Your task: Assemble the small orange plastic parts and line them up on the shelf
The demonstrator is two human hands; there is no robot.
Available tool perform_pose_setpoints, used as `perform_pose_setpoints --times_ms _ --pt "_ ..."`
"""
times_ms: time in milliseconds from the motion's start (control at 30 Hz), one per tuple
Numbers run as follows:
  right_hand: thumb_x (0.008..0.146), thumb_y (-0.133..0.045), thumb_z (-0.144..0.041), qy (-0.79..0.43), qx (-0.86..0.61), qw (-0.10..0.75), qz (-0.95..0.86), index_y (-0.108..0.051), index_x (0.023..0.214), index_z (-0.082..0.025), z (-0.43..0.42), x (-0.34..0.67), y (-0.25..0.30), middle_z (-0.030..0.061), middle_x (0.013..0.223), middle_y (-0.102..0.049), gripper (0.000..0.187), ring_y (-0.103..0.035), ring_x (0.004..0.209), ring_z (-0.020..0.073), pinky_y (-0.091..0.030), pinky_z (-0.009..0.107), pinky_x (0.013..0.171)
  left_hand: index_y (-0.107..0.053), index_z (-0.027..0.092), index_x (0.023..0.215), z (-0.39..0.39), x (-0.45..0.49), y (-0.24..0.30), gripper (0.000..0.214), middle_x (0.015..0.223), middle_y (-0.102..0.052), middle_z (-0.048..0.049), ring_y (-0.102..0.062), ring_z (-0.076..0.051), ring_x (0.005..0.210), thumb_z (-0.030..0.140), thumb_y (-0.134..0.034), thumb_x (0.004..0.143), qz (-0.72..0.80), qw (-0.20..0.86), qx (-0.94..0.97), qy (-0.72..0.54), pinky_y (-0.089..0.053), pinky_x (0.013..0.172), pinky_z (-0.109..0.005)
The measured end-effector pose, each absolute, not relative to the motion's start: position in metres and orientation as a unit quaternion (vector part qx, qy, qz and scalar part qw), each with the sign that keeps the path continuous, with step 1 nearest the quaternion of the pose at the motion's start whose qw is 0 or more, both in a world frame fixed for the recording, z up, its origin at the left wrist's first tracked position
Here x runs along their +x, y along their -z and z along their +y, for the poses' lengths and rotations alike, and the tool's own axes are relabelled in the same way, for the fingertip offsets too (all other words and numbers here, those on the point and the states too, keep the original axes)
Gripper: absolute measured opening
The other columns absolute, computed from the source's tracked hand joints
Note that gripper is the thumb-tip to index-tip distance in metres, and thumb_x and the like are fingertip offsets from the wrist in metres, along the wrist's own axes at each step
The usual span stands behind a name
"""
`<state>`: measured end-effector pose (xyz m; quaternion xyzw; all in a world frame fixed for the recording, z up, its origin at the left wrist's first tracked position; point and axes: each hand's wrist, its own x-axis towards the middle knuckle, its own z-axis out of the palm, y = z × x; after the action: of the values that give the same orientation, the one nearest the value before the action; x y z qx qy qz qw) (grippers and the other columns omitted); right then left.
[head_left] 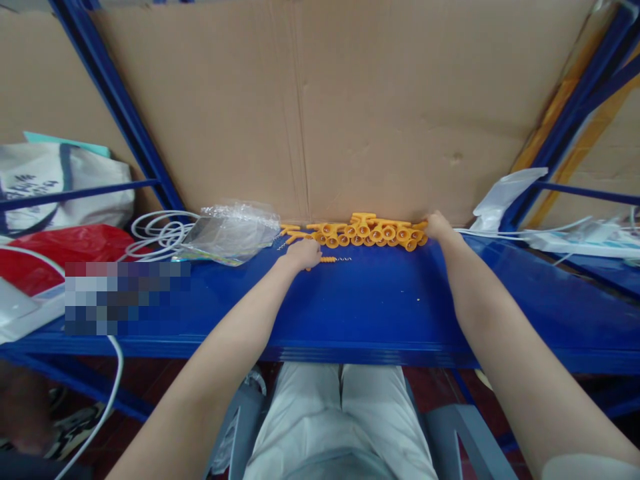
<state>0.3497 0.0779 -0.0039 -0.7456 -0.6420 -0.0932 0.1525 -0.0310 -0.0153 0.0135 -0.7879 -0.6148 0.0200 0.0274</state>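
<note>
Against the cardboard lies a stacked row of orange plastic corkscrew bodies (pixel 380 232), their round bell-shaped ends facing me. My left hand (pixel 304 254) is closed at the row's left end, over an orange corkscrew screw piece (pixel 328 259). That piece's ribbed shaft and metal spiral stick out to the right of my fingers. Just behind this hand lie some orange T-shaped handles (pixel 295 233), with another metal spiral beside them. At the far right of the row, my right hand (pixel 438 227) has its fingers curled on an end body; its fingertips are partly hidden.
The blue metal table (pixel 370 313) has a cardboard sheet (pixel 350 113) behind it. To the left are a clear plastic bag (pixel 230 233), a coiled white cable (pixel 160 233) and a red bag (pixel 75 250). White power strips (pixel 585 241) lie at the right.
</note>
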Motion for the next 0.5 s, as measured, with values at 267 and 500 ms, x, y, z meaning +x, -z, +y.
perform_pose_setpoints --times_ms 267,500 --pt "0.083 -0.064 -0.012 0.097 -0.764 0.173 -0.614 -0.071 0.113 -0.016 0.07 0.357 0.009 0.0142 0.106 -0.073 0.031 -0.07 0.099 0.0265 -0.053 0.032 0.082 -0.076 0.013 0.119 -0.015 -0.03 -0.014 0.04 0.107 -0.08 -0.0154 -0.076 -0.024 0.098 0.025 -0.043 0.099 -0.619 0.023 -0.784 -0.031 -0.056 0.092 -0.029" --pt "0.084 -0.06 -0.012 0.091 -0.772 0.22 -0.589 -0.072 0.113 -0.016 0.066 0.354 0.01 0.0169 0.108 -0.074 0.032 -0.07 0.1 0.0288 -0.051 0.035 0.082 -0.077 0.013 0.113 -0.015 -0.031 -0.014 0.038 0.096 -0.08 -0.0153 -0.077 -0.025 0.084 0.024 -0.044 0.098 -0.62 0.007 -0.785 -0.015 -0.057 0.086 -0.031"
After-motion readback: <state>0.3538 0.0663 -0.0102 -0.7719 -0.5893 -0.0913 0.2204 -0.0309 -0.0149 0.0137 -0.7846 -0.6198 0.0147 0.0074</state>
